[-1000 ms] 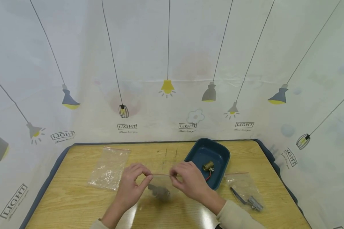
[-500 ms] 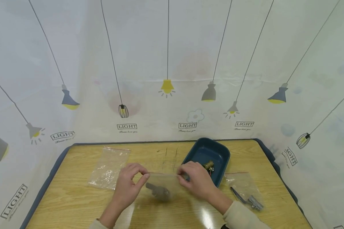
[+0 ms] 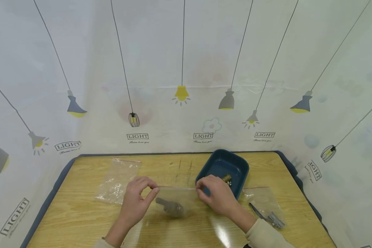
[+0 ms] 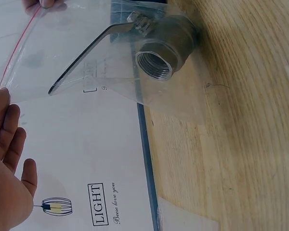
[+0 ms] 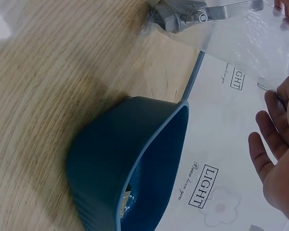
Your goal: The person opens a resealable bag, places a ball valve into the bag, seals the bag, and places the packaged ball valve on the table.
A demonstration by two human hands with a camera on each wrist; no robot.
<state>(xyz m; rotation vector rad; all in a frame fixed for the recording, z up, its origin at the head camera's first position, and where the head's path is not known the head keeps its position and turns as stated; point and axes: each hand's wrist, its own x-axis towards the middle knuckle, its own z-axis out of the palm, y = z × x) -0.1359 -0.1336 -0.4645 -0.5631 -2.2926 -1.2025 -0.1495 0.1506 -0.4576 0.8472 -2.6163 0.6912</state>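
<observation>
A clear zip bag (image 3: 189, 198) with a red seal line hangs between my hands above the table. In it lies a grey metal ball valve (image 4: 171, 45) with a long lever handle and a threaded opening. My left hand (image 3: 136, 199) pinches the left end of the bag's top edge between thumb and forefinger. The opposite end of that edge is pinched by my right hand (image 3: 218, 196), close to the blue tray. In the left wrist view, the red seal (image 4: 20, 43) runs straight from one hand to the other.
The deep blue tray (image 3: 221, 155) holds a brass fitting (image 3: 227, 178), partly hidden by my right hand. Right of it lies another zip bag (image 3: 261, 196) containing a second lever valve (image 3: 276, 220). A flat clear zip bag (image 3: 116, 182) rests at the left. A printed curtain (image 3: 161, 117) stands behind the table.
My right hand has slid right along the bag's top edge, and my left hand has shifted slightly left. More of the seal now shows between them. The valve stays in the bag.
</observation>
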